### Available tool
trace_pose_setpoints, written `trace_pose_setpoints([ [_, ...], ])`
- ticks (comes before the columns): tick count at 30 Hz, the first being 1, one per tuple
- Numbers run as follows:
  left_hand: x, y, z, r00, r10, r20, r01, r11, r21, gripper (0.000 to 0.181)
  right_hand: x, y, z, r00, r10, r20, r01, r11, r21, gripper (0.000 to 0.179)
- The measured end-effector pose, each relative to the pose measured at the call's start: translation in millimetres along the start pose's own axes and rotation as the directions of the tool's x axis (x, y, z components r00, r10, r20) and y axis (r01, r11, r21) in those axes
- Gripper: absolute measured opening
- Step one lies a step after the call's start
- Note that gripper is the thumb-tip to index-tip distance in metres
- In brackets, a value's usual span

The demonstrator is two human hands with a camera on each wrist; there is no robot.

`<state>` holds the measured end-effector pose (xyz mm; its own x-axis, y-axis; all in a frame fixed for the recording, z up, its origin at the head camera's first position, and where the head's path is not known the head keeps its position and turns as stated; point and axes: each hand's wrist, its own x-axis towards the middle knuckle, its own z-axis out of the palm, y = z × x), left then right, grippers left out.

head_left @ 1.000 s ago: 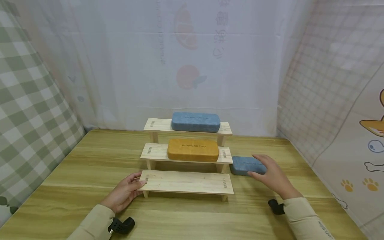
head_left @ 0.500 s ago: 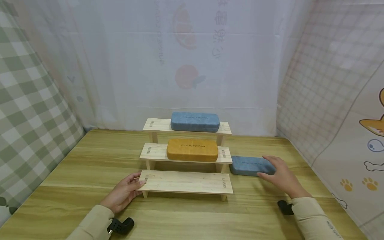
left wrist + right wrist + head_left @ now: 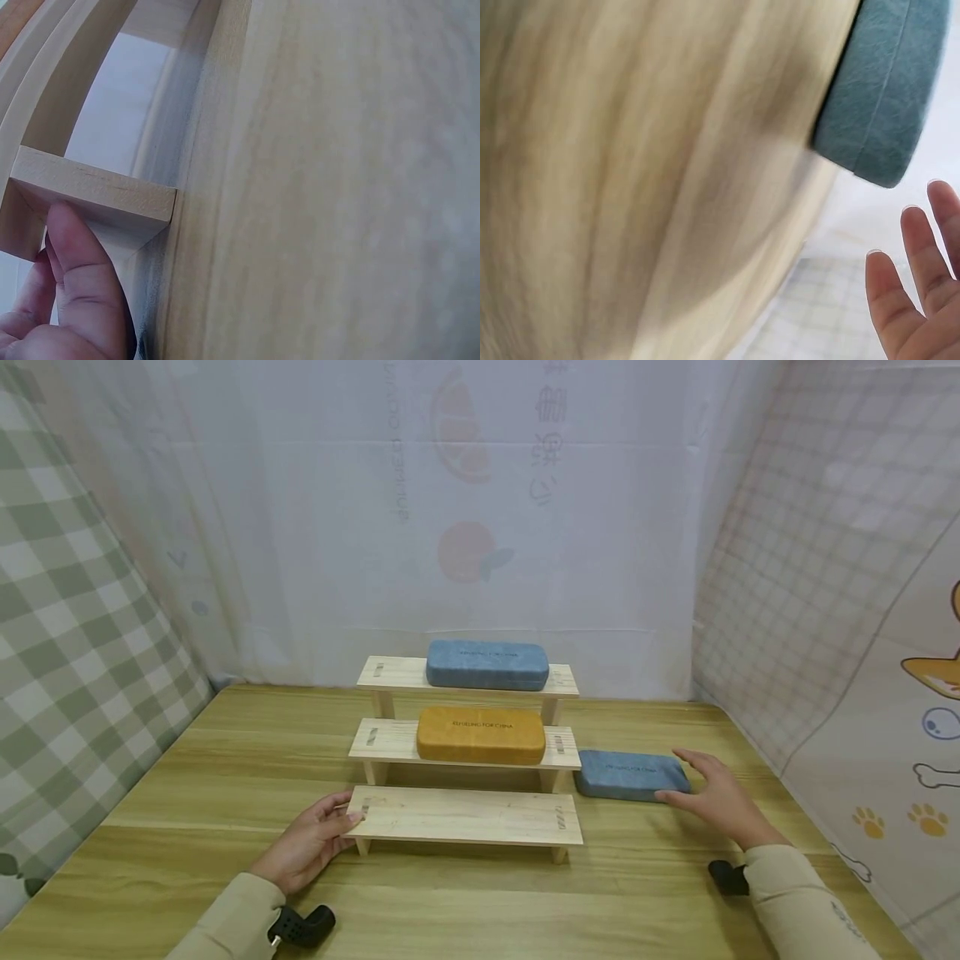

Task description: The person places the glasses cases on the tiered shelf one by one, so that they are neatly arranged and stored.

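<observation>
My left hand [image 3: 311,839] holds the left end of the lowest step of a three-tier wooden display stand [image 3: 465,815], thumb on top. In the left wrist view, fingertips touch a wooden support [image 3: 97,187] of the stand. A blue glasses case [image 3: 628,775] lies flat on the table, just right of the stand. My right hand [image 3: 716,797] is at that case's right end, thumb and fingers spread. In the right wrist view a gap separates its fingers from the blue case. On the middle step sits a yellow glasses case [image 3: 482,737]; another blue glasses case [image 3: 487,665] sits on the top step.
The stand and cases are on a wood-grain table [image 3: 465,910]. A pale printed curtain [image 3: 322,527] hangs behind it. Checked green cloth [image 3: 90,585] borders the left side, and patterned cloth [image 3: 840,635] the right.
My right hand has moved rightward from over the lower blue case to its right end, uncovering more of it. The left hand keeps its hold on the stand, and the cases stay in place.
</observation>
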<state>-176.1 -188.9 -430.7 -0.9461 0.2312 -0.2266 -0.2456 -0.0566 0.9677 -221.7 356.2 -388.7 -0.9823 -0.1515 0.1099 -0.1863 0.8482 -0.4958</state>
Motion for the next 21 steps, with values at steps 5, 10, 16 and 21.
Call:
trace_pose_setpoints([
  [5, 0.1, 0.4, -0.1, 1.000, 0.002, 0.003, -0.002, 1.000, -0.003, 0.066, 3.6, 8.5, 1.3, 1.000, 0.013, 0.026, -0.013, 1.000, 0.027, 0.091],
  [10, -0.1, 0.2, -0.2, 1.000, 0.001, 0.010, -0.001, 1.000, -0.003, 0.067, 9.4, 16.5, 2.2, 0.998, 0.022, 0.066, -0.025, 0.998, 0.054, 0.095],
  [16, -0.9, 0.8, -0.7, 1.000, -0.004, 0.012, 0.004, 1.000, 0.000, 0.068, 18.5, 21.8, 2.4, 0.990, 0.028, 0.136, -0.040, 0.996, 0.082, 0.100],
  [21, 0.4, -0.4, -0.9, 1.000, 0.004, 0.018, -0.004, 1.000, -0.002, 0.068, 21.1, 25.3, 2.6, 0.987, 0.024, 0.161, -0.043, 0.993, 0.110, 0.099],
])
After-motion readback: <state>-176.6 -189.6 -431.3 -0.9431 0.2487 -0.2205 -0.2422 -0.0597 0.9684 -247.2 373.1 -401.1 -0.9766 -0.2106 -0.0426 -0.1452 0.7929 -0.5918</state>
